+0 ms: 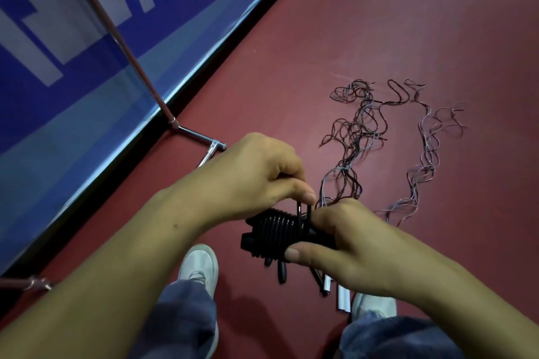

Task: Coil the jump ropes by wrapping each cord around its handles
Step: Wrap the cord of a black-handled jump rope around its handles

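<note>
A pair of black jump rope handles [262, 237] lies side by side in front of me, with black cord [277, 230] wound around them in several tight turns. My right hand [358, 248] grips the right end of the handle bundle, thumb underneath. My left hand [256, 175] pinches a loop of the black cord just above the coil. Several loose jump rope cords [358, 131], dark and pale, lie tangled on the red floor beyond my hands. More handles [326, 283], black and white, lie on the floor under my right hand, partly hidden.
A blue and white banner [73, 52] on a metal frame [186, 131] runs along the left, its foot reaching onto the red floor [379, 23]. My two white shoes [201, 268] and jeans legs show below my hands.
</note>
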Available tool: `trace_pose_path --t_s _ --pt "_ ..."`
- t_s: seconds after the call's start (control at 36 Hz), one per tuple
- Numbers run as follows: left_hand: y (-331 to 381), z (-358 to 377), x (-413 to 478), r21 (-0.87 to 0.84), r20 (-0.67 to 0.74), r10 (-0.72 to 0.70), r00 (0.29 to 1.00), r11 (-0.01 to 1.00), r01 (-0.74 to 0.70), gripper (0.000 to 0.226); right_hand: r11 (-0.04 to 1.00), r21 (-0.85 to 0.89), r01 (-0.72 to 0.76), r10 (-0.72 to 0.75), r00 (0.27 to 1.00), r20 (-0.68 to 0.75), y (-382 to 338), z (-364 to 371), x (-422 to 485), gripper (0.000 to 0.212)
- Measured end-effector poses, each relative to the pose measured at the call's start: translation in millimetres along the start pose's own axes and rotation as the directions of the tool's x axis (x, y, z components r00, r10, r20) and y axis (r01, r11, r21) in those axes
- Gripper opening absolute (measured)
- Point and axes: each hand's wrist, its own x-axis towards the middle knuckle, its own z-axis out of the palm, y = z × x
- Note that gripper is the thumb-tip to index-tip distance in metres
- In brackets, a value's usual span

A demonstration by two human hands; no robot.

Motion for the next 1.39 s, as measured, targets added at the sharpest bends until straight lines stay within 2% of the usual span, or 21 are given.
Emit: trace_pose_path --t_s 0.19,0.28,0.33,0.39,0.53,0.58,0.64,0.69,0.75,0.83,0.89,0.94,1.03,1.08,1.11,1.19,1.25,1.31,1.39 --pt "-0.5 4.7 6.0 -0.109 0.111 -0.150 0.982 0.981 0.162 0.023 0.999 0.041 0.024 -0.026 0.998 0.058 -3.4 -2.9 -5.4 0.046" --pt "7.5 -1.2 6.0 -0.125 0.094 -0.150 0.984 0.979 0.162 0.023 0.981 0.191 -0.038 0.015 0.993 0.119 -1.4 -7.9 -6.1 0.034" --pt "14.4 -5.9 4.9 -0.144 0.097 -0.137 0.986 0.978 0.150 0.016 0.951 0.297 -0.087 0.035 0.984 0.177 -2.6 -10.5 -7.2 0.026" --pt "22.0 -9.9 4.3 -0.179 0.120 -0.123 0.985 0.973 0.143 0.008 0.939 0.332 -0.091 0.026 0.980 0.196 -3.9 -12.2 -8.0 0.024" --pt "26.9 -13.8 3.0 -0.294 0.204 -0.111 0.973 0.941 0.169 0.010 0.983 0.182 -0.019 -0.014 0.985 0.174 -5.8 -6.3 -10.6 0.035" --pt "17.2 -10.1 4.9 -0.286 0.195 -0.141 0.971 0.938 0.194 0.008 0.984 0.173 0.039 -0.061 0.990 0.125 -7.3 -3.4 -11.4 0.045" --pt "2.6 -3.4 6.7 -0.266 0.176 -0.190 0.966 0.936 0.233 0.006 0.983 0.170 0.073 -0.081 0.996 0.044 -4.4 -4.9 -10.8 0.042" --pt "-11.2 3.1 7.0 -0.253 0.173 -0.248 0.953 0.924 0.286 0.020 0.985 0.156 0.077 -0.076 0.997 -0.011 -1.5 -10.3 -10.0 0.035" --pt "-15.9 6.8 4.7 -0.264 0.216 -0.284 0.934 0.904 0.336 0.037 0.986 0.159 0.054 -0.049 0.998 -0.034 0.1 -13.9 -10.6 0.036" --pt "-14.7 12.2 -0.9 -0.408 0.358 -0.274 0.892 0.814 0.414 0.042 0.980 0.197 0.040 -0.025 0.997 -0.076 -2.7 -16.4 -13.3 0.044" --pt "-13.5 19.5 -4.6 -0.482 0.398 -0.232 0.888 0.770 0.418 0.039 0.948 0.317 0.025 0.006 0.995 -0.097 -6.6 -19.2 -16.4 0.050" --pt "-7.6 22.8 -4.1 -0.482 0.411 -0.252 0.876 0.756 0.443 0.033 0.934 0.358 0.018 0.036 0.989 -0.143 -7.3 -23.0 -18.4 0.054" --pt "2.1 27.3 -5.9 -0.461 0.354 -0.370 0.859 0.730 0.505 0.047 0.926 0.376 0.000 0.107 0.959 -0.264 -1.0 -26.3 -15.8 0.069" --pt "5.9 34.4 -9.3 -0.501 0.344 -0.372 0.862 0.703 0.504 0.037 0.890 0.456 -0.008 0.174 0.930 -0.324 2.0 -27.4 -11.7 0.076" --pt "9.7 40.2 -8.6 -0.561 0.353 -0.358 0.864 0.658 0.502 0.034 0.862 0.507 -0.003 0.200 0.920 -0.336 2.6 -28.7 -10.3 0.077" --pt "15.7 56.6 -6.2 -0.756 0.420 -0.370 0.829 0.363 0.544 0.027 0.748 0.663 0.010 0.242 0.927 -0.288 2.3 -32.2 -6.9 0.068" --pt "14.8 66.4 -6.4 -0.794 0.474 -0.317 0.822 0.250 0.554 0.033 0.730 0.683 0.030 0.250 0.918 -0.308 4.3 -33.9 -5.4 0.064" --pt "17.8 70.1 -5.5 -0.794 0.487 -0.308 0.817 0.233 0.561 0.041 0.734 0.678 0.038 0.270 0.899 -0.343 7.9 -34.3 -4.6 0.059" --pt "22.9 66.6 -3.2 -0.766 0.457 -0.350 0.818 0.313 0.562 0.040 0.739 0.673 0.038 0.290 0.884 -0.367 12.9 -33.7 -4.2 0.066"
